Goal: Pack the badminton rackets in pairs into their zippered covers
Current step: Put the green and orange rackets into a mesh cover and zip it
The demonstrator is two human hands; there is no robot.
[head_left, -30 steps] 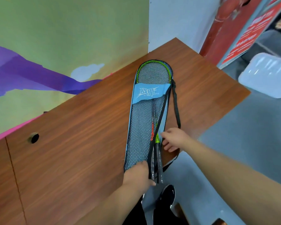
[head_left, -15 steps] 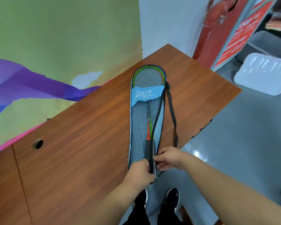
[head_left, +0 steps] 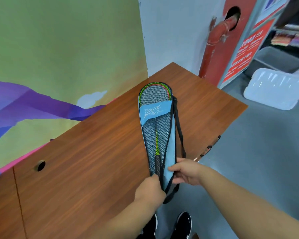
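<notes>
Wood-grain brown filled most of my view: a table point(head_left: 93, 166) running along a green and purple painted wall point(head_left: 59, 49). On it lay a blue cover point(head_left: 158, 128) with a black mesh front, and through the mesh I could see two rackets point(head_left: 157, 144), one rimmed red and one green. Its long axis ran away from me, the rounded head end far, the narrow handle end at the near table edge and poking slightly past it. My left hand point(head_left: 149, 190) reached in from below, knuckles up, fingers pinched shut on the cover's near end. My right hand point(head_left: 186, 173) came in from the right, forearm angled across the grey floor point(head_left: 248, 169), thumb on top, closed on the cover's blue edge. A black strap point(head_left: 179, 128) trailed along the cover's right side.
</notes>
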